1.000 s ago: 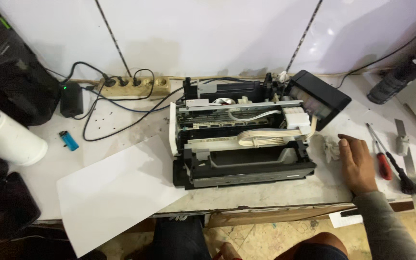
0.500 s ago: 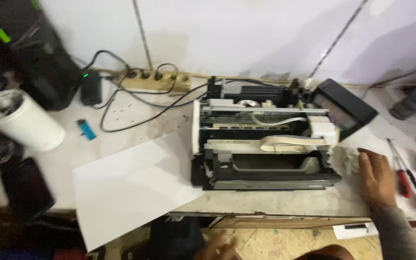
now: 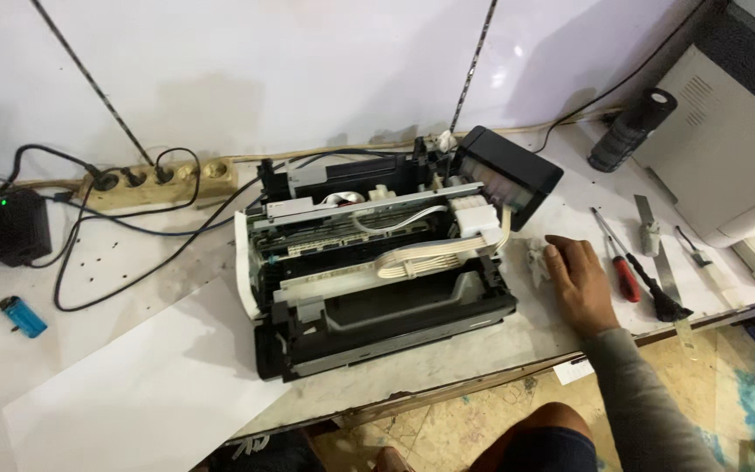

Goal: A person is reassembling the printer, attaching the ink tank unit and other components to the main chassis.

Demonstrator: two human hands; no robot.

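Observation:
An opened printer [image 3: 377, 271] with its cover off sits in the middle of the white table [image 3: 115, 288], white ribbon cables [image 3: 430, 258] running across its frame. A black ink tank unit [image 3: 509, 175] hangs at its right rear corner. My right hand [image 3: 577, 284] rests palm down on the table just right of the printer, fingers close together, next to a small white part [image 3: 538, 260]. It holds nothing. My left hand is out of sight.
A red-handled screwdriver [image 3: 620, 267], a black brush [image 3: 657, 293] and metal tools [image 3: 653, 236] lie right of my hand. A black cylinder [image 3: 631, 129] and a grey machine [image 3: 744, 140] stand far right. A power strip [image 3: 159, 182], cables, an adapter [image 3: 21, 227], a blue lighter [image 3: 23, 316] and a white sheet [image 3: 150, 393] lie left.
The view swung left, then back right and closer. My right hand has stayed flat on the table beside the printer. The white roll at the left has left the view.

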